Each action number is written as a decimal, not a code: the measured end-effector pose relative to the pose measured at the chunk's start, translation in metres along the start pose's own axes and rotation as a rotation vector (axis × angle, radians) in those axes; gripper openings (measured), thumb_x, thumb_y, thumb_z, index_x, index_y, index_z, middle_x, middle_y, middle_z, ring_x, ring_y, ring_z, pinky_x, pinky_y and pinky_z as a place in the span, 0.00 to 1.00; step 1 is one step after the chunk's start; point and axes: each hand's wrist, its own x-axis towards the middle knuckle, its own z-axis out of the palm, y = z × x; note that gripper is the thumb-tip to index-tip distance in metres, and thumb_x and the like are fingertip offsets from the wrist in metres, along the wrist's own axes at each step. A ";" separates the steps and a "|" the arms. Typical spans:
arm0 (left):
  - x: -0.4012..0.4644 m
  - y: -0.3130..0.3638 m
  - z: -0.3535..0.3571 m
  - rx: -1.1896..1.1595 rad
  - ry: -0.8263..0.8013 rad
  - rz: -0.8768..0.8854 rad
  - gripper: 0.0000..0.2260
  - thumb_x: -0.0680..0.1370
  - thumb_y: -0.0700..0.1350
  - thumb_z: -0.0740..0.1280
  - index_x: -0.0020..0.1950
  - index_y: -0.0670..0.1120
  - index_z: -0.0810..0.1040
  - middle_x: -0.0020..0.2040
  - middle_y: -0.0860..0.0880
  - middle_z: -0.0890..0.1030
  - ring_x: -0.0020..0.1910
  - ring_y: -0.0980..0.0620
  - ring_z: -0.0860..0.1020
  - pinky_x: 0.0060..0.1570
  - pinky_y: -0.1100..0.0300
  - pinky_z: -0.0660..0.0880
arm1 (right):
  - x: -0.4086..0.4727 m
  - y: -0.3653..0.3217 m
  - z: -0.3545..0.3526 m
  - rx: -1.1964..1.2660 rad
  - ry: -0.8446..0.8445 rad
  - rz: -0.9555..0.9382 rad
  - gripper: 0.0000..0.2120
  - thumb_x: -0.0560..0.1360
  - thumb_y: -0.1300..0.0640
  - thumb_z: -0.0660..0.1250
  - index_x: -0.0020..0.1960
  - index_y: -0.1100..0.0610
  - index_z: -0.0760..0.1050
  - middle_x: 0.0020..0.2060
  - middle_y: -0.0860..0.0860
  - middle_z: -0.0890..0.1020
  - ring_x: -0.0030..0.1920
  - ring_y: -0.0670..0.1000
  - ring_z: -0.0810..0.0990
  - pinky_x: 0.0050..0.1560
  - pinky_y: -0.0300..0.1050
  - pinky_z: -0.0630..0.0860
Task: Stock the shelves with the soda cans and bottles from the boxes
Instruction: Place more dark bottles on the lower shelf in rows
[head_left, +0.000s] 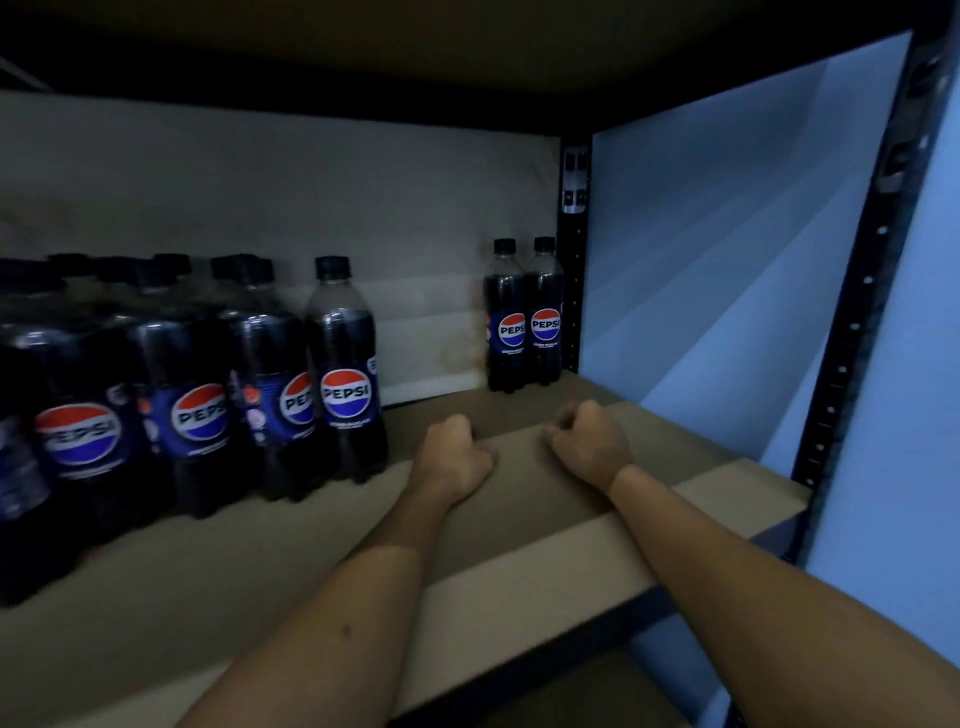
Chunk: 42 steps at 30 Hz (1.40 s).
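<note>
Bottle group: a cluster of dark Pepsi bottles (171, 395) stands at the left of the shelf board (218, 582), black caps up, labels facing out; the foremost bottle (347, 371) stands at the cluster's right edge
Left hand: left hand (453, 457) clenched, knuckles down on the board, holding nothing; just right of the foremost bottle, not touching it
Right hand: right hand (589, 441) likewise curled into a fist, empty, resting on the board
Bottle pair: two Pepsi bottles (524, 317) upright, side by side, in the back right corner beside the black upright post (573, 249)
</note>
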 end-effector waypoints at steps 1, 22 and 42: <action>-0.012 -0.005 -0.006 -0.003 -0.006 0.003 0.17 0.72 0.51 0.68 0.59 0.47 0.79 0.59 0.45 0.80 0.59 0.47 0.77 0.58 0.58 0.74 | -0.011 -0.003 0.000 -0.017 -0.022 -0.014 0.11 0.76 0.49 0.68 0.54 0.54 0.76 0.56 0.53 0.80 0.59 0.56 0.77 0.58 0.45 0.71; -0.097 -0.075 -0.101 -0.422 0.560 -0.331 0.33 0.72 0.49 0.75 0.73 0.42 0.65 0.65 0.40 0.75 0.65 0.40 0.73 0.61 0.51 0.71 | -0.111 -0.140 0.091 0.514 -0.094 -0.191 0.25 0.70 0.56 0.76 0.64 0.56 0.74 0.57 0.50 0.82 0.58 0.50 0.80 0.61 0.48 0.76; -0.076 -0.058 -0.086 -0.327 0.431 -0.248 0.23 0.72 0.55 0.75 0.62 0.43 0.77 0.58 0.42 0.81 0.58 0.41 0.78 0.56 0.53 0.74 | -0.079 -0.108 0.074 0.910 -0.127 -0.194 0.20 0.70 0.69 0.74 0.57 0.53 0.77 0.51 0.49 0.84 0.52 0.48 0.83 0.55 0.44 0.79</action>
